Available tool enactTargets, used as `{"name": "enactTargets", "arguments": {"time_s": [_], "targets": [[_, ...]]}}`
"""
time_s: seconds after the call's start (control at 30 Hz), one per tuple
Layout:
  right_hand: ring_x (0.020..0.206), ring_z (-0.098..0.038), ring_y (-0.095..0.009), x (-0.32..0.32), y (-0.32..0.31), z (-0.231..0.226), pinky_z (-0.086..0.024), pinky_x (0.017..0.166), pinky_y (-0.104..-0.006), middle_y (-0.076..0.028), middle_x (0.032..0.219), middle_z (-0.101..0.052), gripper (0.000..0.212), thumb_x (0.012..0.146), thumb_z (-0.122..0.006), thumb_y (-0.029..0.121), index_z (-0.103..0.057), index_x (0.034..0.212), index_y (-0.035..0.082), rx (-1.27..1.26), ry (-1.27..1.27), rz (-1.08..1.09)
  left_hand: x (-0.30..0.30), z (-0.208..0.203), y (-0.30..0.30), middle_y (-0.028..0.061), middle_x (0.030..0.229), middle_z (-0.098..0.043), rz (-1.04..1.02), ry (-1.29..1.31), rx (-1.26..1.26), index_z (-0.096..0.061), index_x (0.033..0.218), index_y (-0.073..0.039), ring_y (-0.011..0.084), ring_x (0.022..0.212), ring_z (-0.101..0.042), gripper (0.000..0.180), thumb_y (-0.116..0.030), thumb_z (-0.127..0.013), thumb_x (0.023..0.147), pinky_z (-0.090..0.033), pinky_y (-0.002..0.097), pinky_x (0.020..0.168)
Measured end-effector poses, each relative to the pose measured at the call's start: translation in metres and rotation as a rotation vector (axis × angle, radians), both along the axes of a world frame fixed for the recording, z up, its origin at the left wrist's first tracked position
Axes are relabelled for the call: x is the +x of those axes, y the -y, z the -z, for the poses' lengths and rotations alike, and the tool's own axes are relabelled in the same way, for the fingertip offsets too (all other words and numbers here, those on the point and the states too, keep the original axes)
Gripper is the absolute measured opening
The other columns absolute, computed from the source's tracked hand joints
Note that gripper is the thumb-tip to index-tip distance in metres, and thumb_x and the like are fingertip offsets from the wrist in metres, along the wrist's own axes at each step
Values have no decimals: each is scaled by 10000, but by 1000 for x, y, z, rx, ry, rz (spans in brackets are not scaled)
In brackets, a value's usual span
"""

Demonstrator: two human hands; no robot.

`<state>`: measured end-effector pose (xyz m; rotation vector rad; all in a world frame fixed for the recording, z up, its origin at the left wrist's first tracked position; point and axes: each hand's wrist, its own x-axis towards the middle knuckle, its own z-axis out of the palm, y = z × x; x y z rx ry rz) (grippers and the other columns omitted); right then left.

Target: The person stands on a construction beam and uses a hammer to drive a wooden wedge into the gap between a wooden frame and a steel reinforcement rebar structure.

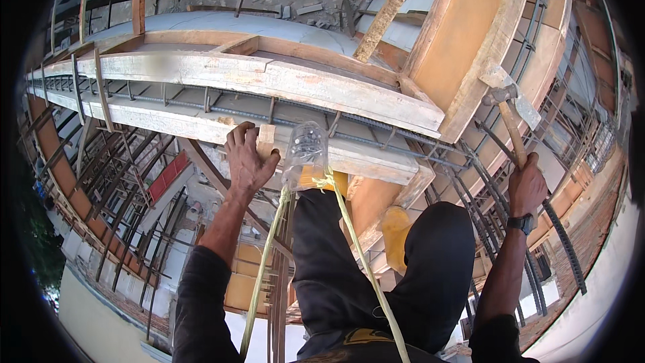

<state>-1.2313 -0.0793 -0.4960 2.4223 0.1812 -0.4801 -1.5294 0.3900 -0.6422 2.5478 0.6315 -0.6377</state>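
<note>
My right hand, with a watch on its wrist, grips a hammer by its wooden handle. The metal hammer head is raised at the right, over the formwork. At the middle, my left hand is closed around a short wooden block at the edge of the near whitish board; its thumb presses the block's lower end. Beside the block hangs a clear plastic container on a pale yellow cord. Small items show inside it, too blurred to name.
A second whitish board runs parallel beyond a channel of steel rebar. Loose rebar ends stick out at the right. My knees and a yellow boot are near the boards. Scaffolding and a drop show below left.
</note>
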Motion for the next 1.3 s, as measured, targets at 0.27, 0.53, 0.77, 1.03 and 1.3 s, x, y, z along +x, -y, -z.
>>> {"name": "enactTargets", "arguments": {"time_s": [0.27, 0.53, 0.77, 1.03, 1.3], "targets": [[697, -706, -371, -7, 10, 1, -534, 616, -475, -187, 738, -698, 195, 869, -716, 145, -567, 963, 62, 143, 74, -107, 78, 41, 74, 263, 1140, -672, -673, 241, -580, -542, 1257, 80, 337, 1020, -693, 639, -328, -812, 846, -551, 423, 889], [721, -710, -327, -10, 6, 0, -514, 665, -451, -143, 734, -704, 279, 860, -763, 262, -593, 975, 72, 201, 99, -196, 120, 42, 201, 266, 1102, -706, -211, 95, -730, -568, 1253, 91, 360, 1045, -708, 844, -484, -902, 733, -557, 433, 907], [691, -681, -307, -17, 24, 1, -489, 667, -436, -98, 693, -670, 291, 836, -774, 271, -619, 995, 83, 294, 80, -279, 116, 44, 263, 257, 1083, -706, -107, 40, -642, -618, 1196, 54, 398, 1057, -683, 740, -450, -892, 729, -529, 463, 934], [643, -641, -283, -22, 37, 10, -475, 647, -423, -67, 654, -614, 316, 813, -793, 262, -618, 1019, 98, 308, 177, -436, 96, 60, 295, 221, 982, -726, -32, 136, -313, -646, 1103, -13, 398, 885, -711, 633, -552, -770, 796, -552, 492, 805], [688, -681, -304, -22, 25, 0, -500, 652, -441, -99, 689, -658, 318, 818, -796, 288, -645, 1008, 82, 236, 81, -281, 97, 61, 307, 245, 773, -712, -71, 56, -317, -618, 1039, -17, 423, 723, -716, 575, -546, -720, 839, -563, 518, 699]]}}
